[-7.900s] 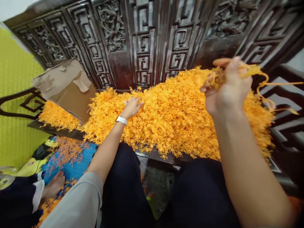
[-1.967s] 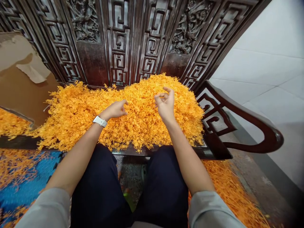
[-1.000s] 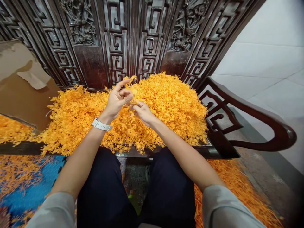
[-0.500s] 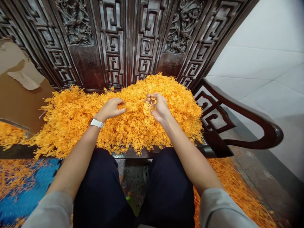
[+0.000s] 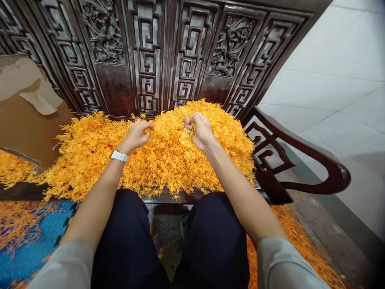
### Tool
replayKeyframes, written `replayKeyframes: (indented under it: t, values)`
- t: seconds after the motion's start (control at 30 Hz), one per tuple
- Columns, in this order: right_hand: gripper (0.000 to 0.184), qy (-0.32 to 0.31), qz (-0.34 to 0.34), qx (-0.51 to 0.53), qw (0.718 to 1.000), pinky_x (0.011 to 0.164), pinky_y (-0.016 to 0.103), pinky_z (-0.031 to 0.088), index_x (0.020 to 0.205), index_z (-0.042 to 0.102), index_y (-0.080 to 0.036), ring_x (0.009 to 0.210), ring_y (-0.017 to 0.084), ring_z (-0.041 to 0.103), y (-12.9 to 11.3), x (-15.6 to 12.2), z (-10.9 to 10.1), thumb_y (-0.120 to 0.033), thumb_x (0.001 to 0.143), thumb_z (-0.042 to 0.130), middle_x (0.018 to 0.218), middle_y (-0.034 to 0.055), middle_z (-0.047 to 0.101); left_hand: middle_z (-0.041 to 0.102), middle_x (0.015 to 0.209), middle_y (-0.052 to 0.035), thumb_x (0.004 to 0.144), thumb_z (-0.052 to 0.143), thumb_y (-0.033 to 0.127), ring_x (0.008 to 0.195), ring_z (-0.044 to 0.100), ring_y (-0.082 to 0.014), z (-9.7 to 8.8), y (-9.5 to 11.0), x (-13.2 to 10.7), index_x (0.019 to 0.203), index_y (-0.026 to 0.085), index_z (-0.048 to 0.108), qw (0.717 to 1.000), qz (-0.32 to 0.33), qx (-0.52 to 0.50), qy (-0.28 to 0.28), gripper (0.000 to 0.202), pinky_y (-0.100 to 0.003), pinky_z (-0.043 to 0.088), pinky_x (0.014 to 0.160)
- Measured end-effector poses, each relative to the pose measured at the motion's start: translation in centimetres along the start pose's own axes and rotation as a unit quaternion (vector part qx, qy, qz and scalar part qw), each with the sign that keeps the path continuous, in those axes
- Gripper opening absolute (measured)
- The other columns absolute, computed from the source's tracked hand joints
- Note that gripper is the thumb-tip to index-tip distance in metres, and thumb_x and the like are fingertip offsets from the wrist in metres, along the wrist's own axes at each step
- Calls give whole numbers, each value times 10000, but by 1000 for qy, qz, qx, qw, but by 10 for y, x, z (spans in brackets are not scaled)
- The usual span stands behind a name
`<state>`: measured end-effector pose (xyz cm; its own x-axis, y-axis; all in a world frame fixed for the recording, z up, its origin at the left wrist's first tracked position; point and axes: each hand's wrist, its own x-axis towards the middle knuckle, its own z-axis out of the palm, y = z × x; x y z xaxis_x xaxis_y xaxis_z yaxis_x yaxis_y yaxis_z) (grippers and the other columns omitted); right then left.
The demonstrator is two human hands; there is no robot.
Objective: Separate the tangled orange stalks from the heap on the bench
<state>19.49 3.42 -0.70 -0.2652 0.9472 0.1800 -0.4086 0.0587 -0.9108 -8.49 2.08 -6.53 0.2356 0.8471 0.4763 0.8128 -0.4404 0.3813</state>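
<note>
A large heap of orange-yellow plastic flower pieces (image 5: 168, 164), thin-stemmed with spiky ends, covers the dark wooden bench seat. My right hand (image 5: 202, 130) is raised over the right part of the heap, its fingers curled around an orange plastic flower piece (image 5: 192, 131) that is partly hidden by them. To its left, my left hand (image 5: 137, 135) hovers close over the heap with fingers bent and thumb held apart from them. Orange bits show beside its fingertips, but I make out nothing held there. A white band (image 5: 119, 155) circles my left wrist.
Behind the heap rises the bench's carved wooden back (image 5: 117, 88). A curved armrest (image 5: 327, 172) stands at the right, and a torn cardboard piece (image 5: 27, 116) at the left. Below lie orange strands (image 5: 296, 237) on the floor and a blue mat (image 5: 33, 237) with more strands.
My left hand has moved a little left, away from my right hand. My right hand's fingers have turned and closed more over the flower piece. The camera view has shifted slightly.
</note>
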Motion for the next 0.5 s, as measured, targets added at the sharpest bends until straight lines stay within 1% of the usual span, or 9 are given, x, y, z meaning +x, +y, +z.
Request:
replayKeyframes:
  t: [0.1,0.17,0.23,0.27,0.33,0.37,0.4,0.47,0.5]
  values:
    - [312,-19,28,7,999,597,298,216,733,269,-243,555,94,246,3,1,15,-185,689,572,667,-36,394,784,1242,-121,876,609,225,1216,679,-336,0,-24,-6,1132,189,780,999,-26,-15,11,311,-478,469,1132]
    - [323,-20,37,-8,999,589,304,214,722,256,-247,556,100,201,8,6,33,-184,662,567,648,-43,340,764,1290,-133,876,588,233,1242,670,-325,1,-40,-10,1183,174,764,998,-58,-11,21,359,-454,466,1145]
    - [333,-11,33,-34,999,579,304,213,705,269,-249,564,103,199,13,11,54,-171,630,583,644,-46,310,738,1322,-151,872,567,240,1260,652,-320,1,-55,-13,1219,155,742,995,-96,0,29,398,-435,465,1149]
    - [332,-4,28,-48,998,574,303,227,695,279,-248,567,103,216,15,14,64,-164,617,591,645,-45,307,732,1317,-154,863,563,237,1257,646,-318,0,-62,-16,1210,154,736,993,-113,5,30,396,-427,468,1143]
    - [331,18,18,-77,997,566,300,277,678,292,-246,573,103,248,14,17,76,-177,627,612,650,-43,307,741,1248,-142,825,559,201,1210,648,-311,-3,-78,-26,1128,168,737,989,-144,10,25,353,-415,479,1119]
    - [340,34,1,-92,995,560,299,299,676,293,-246,576,103,255,9,19,77,-203,651,629,656,-42,308,749,1189,-136,796,554,171,1172,653,-310,-6,-86,-34,1068,175,735,987,-161,10,23,327,-415,486,1100]
    - [360,52,-28,-106,993,552,296,310,676,290,-245,577,102,255,1,21,74,-239,679,651,664,-41,309,754,1129,-132,764,549,143,1135,657,-315,-9,-95,-44,1015,177,728,983,-182,9,25,310,-423,492,1081]
    - [416,80,-104,-122,984,531,285,297,676,291,-240,573,96,238,-22,29,56,-335,726,694,677,-40,317,753,1045,-135,710,547,110,1082,661,-333,-16,-111,-66,978,171,710,973,-230,4,33,320,-448,504,1043]
    - [449,88,-133,-124,979,523,281,287,669,288,-236,564,91,243,-37,35,44,-382,737,707,673,-40,320,753,1035,-139,697,553,106,1067,664,-343,-20,-118,-76,1008,163,706,967,-250,-1,38,351,-459,509,1026]
